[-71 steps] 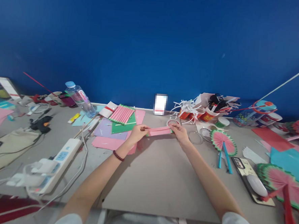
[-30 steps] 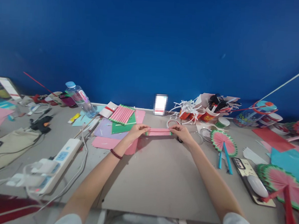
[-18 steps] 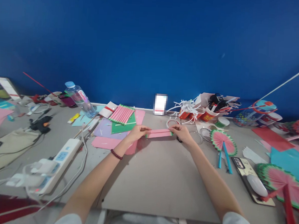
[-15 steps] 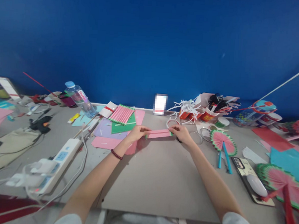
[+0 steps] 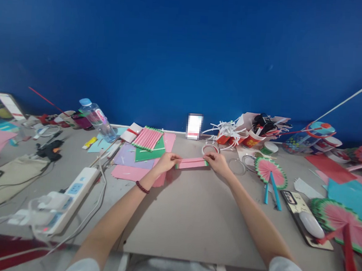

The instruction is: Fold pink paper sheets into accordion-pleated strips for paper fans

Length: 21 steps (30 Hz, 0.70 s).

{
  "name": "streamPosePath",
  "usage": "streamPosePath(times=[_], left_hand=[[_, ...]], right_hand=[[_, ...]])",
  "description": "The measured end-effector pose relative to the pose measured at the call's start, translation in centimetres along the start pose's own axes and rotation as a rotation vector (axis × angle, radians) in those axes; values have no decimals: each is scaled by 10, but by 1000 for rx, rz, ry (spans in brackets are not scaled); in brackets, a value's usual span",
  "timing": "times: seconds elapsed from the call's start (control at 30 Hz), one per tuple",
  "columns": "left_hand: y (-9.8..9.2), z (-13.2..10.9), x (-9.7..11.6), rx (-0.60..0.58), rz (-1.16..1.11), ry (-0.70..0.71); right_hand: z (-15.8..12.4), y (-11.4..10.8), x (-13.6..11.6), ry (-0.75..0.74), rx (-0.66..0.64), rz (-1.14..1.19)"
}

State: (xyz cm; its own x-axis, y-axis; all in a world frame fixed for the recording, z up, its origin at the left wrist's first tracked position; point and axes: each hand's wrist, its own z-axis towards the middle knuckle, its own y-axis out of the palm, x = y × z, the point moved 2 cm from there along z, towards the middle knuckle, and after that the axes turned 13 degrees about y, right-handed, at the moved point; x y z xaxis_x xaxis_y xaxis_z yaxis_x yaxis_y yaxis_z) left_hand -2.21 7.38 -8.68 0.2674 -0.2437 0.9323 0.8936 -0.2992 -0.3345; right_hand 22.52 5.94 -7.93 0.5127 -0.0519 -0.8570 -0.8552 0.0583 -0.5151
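Between my two hands stretches a narrow folded pink paper strip (image 5: 191, 162) with green ends, held above the grey table. My left hand (image 5: 168, 162) pinches its left end, and my right hand (image 5: 216, 162) pinches the right end. Just left of my left hand lie sheets of pink paper (image 5: 129, 173) and purple paper (image 5: 133, 156). A pleated pink paper piece with green edges (image 5: 148, 138) rests on a green sheet (image 5: 150, 155) behind them. Rolls of tape (image 5: 236, 166) lie beside my right hand.
On the left are a power strip (image 5: 76, 190) with cables, a tilted water bottle (image 5: 99, 120) and a glue gun (image 5: 49, 150). Paper fans (image 5: 271, 172), a phone (image 5: 293, 205) under a white mouse (image 5: 311, 224), and cups (image 5: 254, 138) of scraps and tools stand right.
Both hands still hold the strip by its ends. The fingers of my right hand have shifted slightly left along it; little else differs.
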Motion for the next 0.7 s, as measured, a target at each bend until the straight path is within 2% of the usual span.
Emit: streamPosePath(times=[0.3, 0.47, 0.7], left_hand=[[3, -1, -10, -77, 267, 147], [3, -2, -8, -113, 301, 143], [3, -2, -3, -100, 297, 136]], right_hand=[[-1, 0, -4, -18, 26, -51], [-3, 1, -6, -68, 29, -73], [0, 2, -3, -117, 35, -74]])
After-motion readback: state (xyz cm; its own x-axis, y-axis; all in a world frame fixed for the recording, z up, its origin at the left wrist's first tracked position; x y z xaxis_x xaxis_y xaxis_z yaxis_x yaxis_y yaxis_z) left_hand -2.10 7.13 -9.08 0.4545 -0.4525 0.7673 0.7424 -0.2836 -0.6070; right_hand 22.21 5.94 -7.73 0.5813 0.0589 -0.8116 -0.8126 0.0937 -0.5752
